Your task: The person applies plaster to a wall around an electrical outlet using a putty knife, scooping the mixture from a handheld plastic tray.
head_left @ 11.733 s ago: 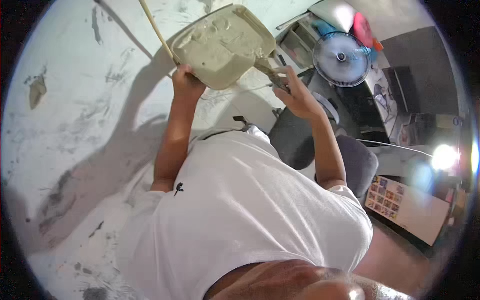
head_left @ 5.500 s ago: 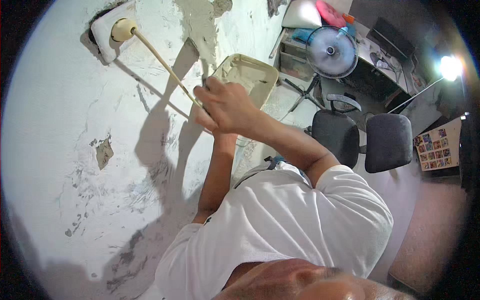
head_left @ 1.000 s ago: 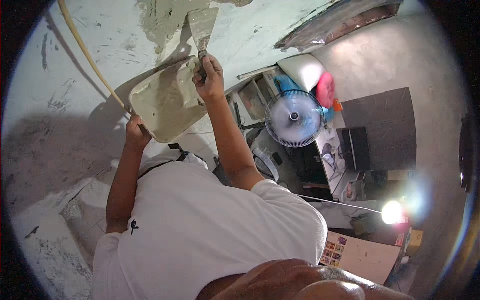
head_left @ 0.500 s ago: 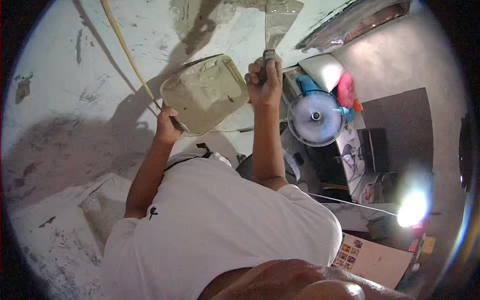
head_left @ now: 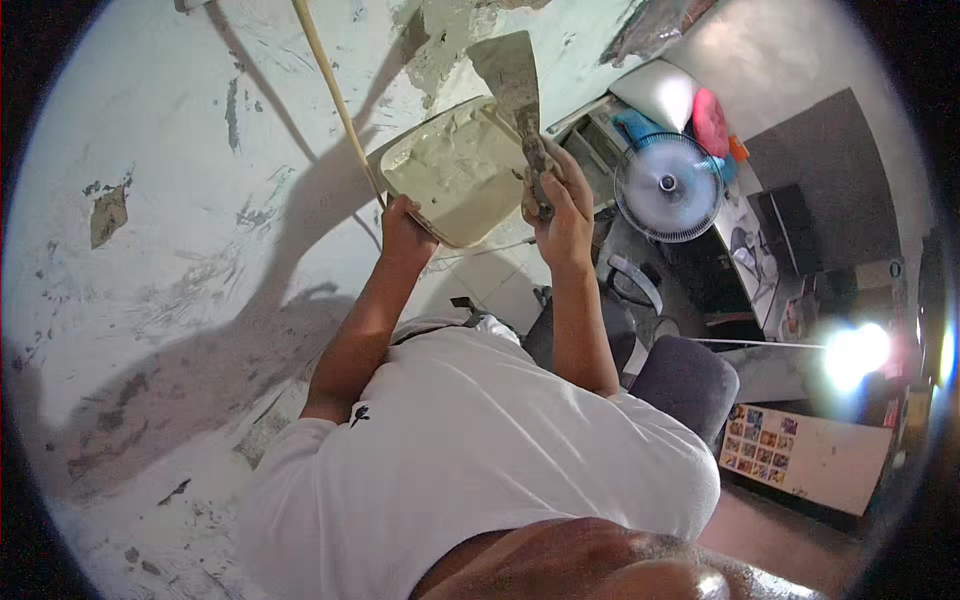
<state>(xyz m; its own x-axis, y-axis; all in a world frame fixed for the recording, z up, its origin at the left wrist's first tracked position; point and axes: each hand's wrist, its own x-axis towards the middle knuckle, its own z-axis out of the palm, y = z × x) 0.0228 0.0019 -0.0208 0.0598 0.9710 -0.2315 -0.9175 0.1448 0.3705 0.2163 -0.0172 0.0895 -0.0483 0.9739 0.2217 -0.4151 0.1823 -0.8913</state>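
Note:
My left hand grips the near left corner of a shallow, cream-coloured rectangular tray. Wet, pale grey-beige putty is smeared thickly over the tray's far part. In my right hand, closed around its handle, is a putty knife. Its wide blade points up and away, above the tray's far right corner, and is coated with putty. Whether the blade touches the tray I cannot tell.
A patchy white wall fills the left, with a thin yellowish pole near the tray. To my right are a running fan, a dark chair, a bright lamp with its cord, and pillows.
My right hand has brought the putty knife away from the wall and down beside the tray, its blade turning leftward. The view has shifted, and the tray appears farther right.

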